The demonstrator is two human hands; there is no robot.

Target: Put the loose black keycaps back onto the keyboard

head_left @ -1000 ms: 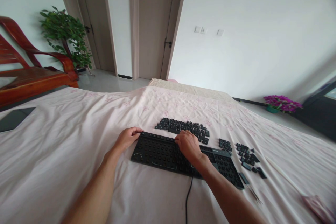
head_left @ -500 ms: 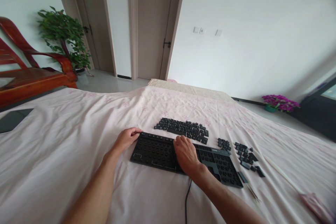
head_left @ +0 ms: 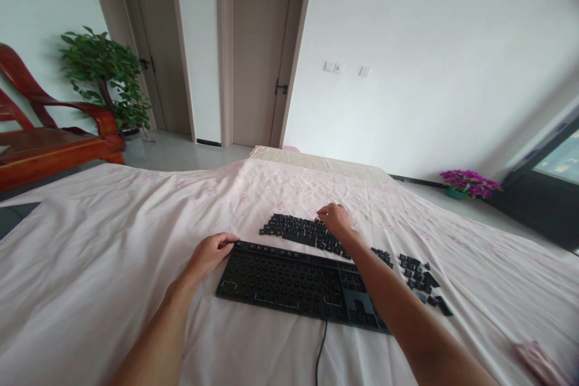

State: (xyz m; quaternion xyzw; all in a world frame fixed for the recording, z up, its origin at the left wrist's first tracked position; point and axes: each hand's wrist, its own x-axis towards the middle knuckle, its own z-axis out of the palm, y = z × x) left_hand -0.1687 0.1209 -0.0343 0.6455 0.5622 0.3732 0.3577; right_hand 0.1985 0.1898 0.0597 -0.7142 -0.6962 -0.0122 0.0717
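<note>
A black keyboard (head_left: 284, 280) with its keycaps off lies on the bedsheet, a few keys still along its top row. My left hand (head_left: 211, 253) grips its upper left corner, thumb and fingers closed at the edge. Beyond the keyboard lies a large group of loose black keycaps (head_left: 298, 232), roughly in rows. Over the far edge of that group is my right hand (head_left: 337, 219), fingertips pinched together at the caps; anything between them is too small to make out. My right forearm covers the keyboard's right end.
Further loose keycaps lie in a small group (head_left: 382, 256) and a scattered group (head_left: 418, 277) on the right. A black cable (head_left: 322, 347) runs from the keyboard toward me. Pale patterned bedsheet (head_left: 217, 193) covers the surface. A pink cloth item (head_left: 538, 359) lies at lower right.
My right hand has lifted off the middle of the keyboard and moved forward to the far side of the loose keycaps. My left hand stays at the corner. The view has tilted slightly upward.
</note>
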